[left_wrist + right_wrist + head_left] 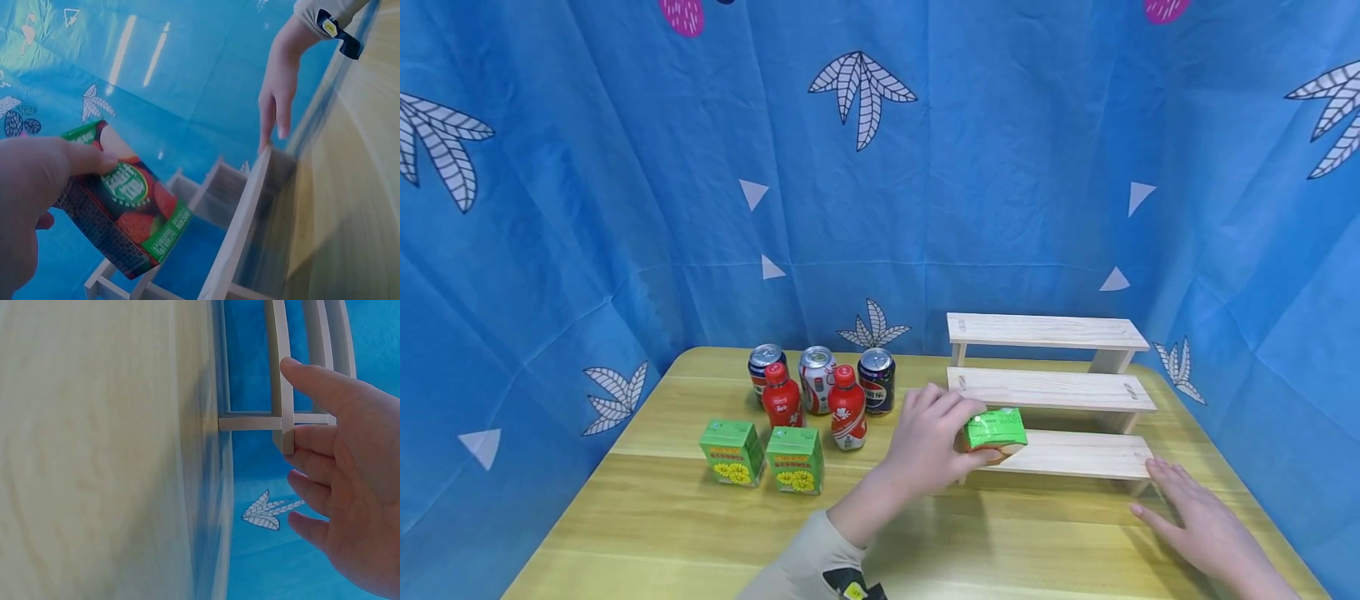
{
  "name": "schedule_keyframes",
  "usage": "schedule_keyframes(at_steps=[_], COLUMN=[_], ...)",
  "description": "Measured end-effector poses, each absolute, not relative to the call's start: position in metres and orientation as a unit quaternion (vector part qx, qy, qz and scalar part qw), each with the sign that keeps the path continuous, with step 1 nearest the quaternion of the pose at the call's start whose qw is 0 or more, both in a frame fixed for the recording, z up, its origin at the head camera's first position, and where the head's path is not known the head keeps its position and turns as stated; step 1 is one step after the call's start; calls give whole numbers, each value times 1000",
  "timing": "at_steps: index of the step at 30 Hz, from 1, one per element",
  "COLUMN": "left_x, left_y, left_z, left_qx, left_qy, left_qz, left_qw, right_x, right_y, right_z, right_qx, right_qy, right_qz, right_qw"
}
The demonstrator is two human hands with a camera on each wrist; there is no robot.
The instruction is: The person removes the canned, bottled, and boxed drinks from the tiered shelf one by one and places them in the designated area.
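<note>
My left hand (934, 433) pinches a small green juice carton (996, 427) between thumb and fingers, over the left end of the lowest step of a three-step wooden rack (1075, 454). Fruit pictures cover the carton's front in the left wrist view, where the carton (134, 200) is tilted. Whether its base touches the step is hard to tell. At the rack's right end, my right hand (1206, 517) touches the end of the lowest board with fairly straight fingers. The right wrist view has this hand (369, 462) beside the board's end, thumb and fingers apart.
Left of the rack stand two green drink cartons with yellow flowers (731, 452), two red bottles (848, 410) and three cans (877, 382) behind them. The wooden table (647, 517) is enclosed by a blue patterned curtain (1000, 183) at the back and sides.
</note>
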State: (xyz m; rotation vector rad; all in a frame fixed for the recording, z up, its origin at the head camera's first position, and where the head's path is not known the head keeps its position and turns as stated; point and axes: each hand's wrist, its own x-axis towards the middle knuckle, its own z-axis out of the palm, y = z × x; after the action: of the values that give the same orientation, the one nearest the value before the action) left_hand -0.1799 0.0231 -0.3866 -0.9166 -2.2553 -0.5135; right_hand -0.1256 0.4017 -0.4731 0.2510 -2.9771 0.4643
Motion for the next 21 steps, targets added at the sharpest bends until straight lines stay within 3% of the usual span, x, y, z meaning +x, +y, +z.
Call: schedule_keyframes(at_steps=[21], left_x=[-175], left_y=[-18], left_z=[-396], left_qx=[-358], left_qy=[-856], left_qz=[-149], left_qw=[341], right_x=[-125], right_y=[402], right_z=[-471], right_qx=[85], right_qy=[-983], right_qz=[153], right_qw=[52])
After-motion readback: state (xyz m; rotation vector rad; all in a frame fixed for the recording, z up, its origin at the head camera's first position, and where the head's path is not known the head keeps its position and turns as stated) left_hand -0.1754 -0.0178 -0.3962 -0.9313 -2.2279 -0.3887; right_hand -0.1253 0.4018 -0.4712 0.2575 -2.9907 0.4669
